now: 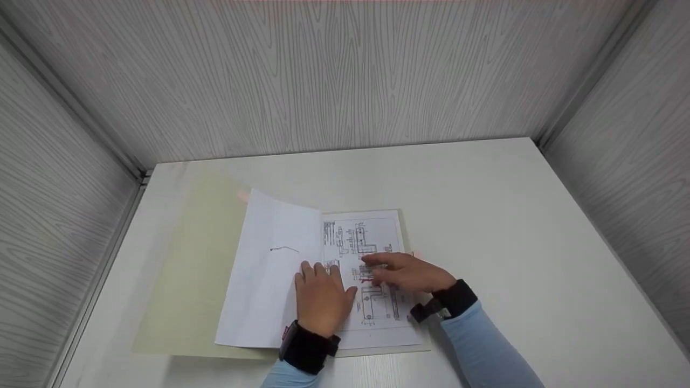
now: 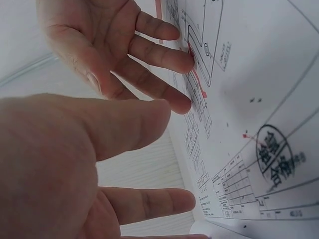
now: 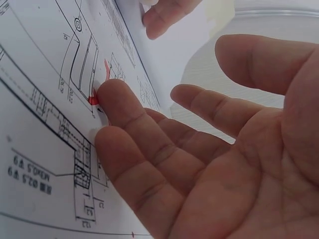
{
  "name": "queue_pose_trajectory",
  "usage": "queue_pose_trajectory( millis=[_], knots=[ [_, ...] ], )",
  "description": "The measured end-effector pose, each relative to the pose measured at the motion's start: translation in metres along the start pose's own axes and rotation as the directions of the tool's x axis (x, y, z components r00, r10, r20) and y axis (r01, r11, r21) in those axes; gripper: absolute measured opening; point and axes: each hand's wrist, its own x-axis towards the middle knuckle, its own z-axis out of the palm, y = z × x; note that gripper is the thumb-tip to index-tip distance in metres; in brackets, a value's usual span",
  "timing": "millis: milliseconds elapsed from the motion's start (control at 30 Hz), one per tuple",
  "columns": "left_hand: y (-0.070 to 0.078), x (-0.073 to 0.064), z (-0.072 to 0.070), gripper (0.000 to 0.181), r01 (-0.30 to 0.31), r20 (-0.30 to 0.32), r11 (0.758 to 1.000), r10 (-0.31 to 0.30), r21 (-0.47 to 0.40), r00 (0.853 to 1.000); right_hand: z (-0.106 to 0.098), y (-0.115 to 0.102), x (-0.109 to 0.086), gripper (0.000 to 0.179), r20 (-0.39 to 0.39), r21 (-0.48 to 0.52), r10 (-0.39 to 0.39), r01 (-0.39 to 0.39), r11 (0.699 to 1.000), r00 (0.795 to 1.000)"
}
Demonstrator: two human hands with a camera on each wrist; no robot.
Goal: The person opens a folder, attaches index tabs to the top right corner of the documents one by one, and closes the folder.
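Open folder of drawings beneath two bare hands. The left hand (image 1: 323, 303) lies palm down with its fingers extended and slightly spread and its thumb held apart; it pinches nothing. Directly left of it is a white paper sheet (image 1: 259, 302), mostly blank with one thin dark mark; farther left, partly under that sheet, extends the pale yellow-green cover (image 1: 186, 291) of the folder. The white printed drawing sheet (image 1: 385, 334), bearing black line figures, lies right of the left hand and beneath the right hand (image 1: 408, 274). The right hand's fingers are extended, lightly bent and slightly parted, its thumb free; in the right wrist view, two fingertips meet the paper beside a short red mark (image 3: 93, 100). A round black printed stamp (image 2: 275, 154) appears in the left wrist view, ahead of the left hand. How firmly the left fingers press cannot be told.

Likely faults, by judgement: the blank sheet, curved near its upper edge, could spring back over the drawing should the left hand lift; sideways drag by the right fingertips could crease or shift the printed page; and uneven pressure at the fold beneath the left hand could tug the paper askew.
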Motion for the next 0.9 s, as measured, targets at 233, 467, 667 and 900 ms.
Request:
queue_pose_trajectory(
  millis=[233,467,667,900],
  knots=[
    [0.001,0.001,0.003,0.065,-0.004,-0.003,1.0,0.004,-0.001,1.0,0.0,0.0,0.0,0.048,0.002,0.009,0.006,-0.006,1.0,1.0],
    [0.001,0.001,0.003,0.059,-0.023,-0.033,1.0,0.023,-0.02,0.999,0.0,-0.002,-0.002,0.049,-0.002,-0.02,-0.037,0.037,0.999,0.999],
    [0.002,0.001,0.002,0.056,-0.041,-0.044,0.998,0.039,-0.054,0.998,-0.003,-0.005,-0.005,0.048,0.0,-0.003,-0.045,0.045,0.999,0.999],
    [0.009,-0.001,-0.005,0.055,-0.073,-0.035,0.991,0.07,-0.111,0.997,-0.026,-0.008,-0.022,0.051,-0.077,-0.017,-0.095,0.094,0.995,0.992]
  ],
)
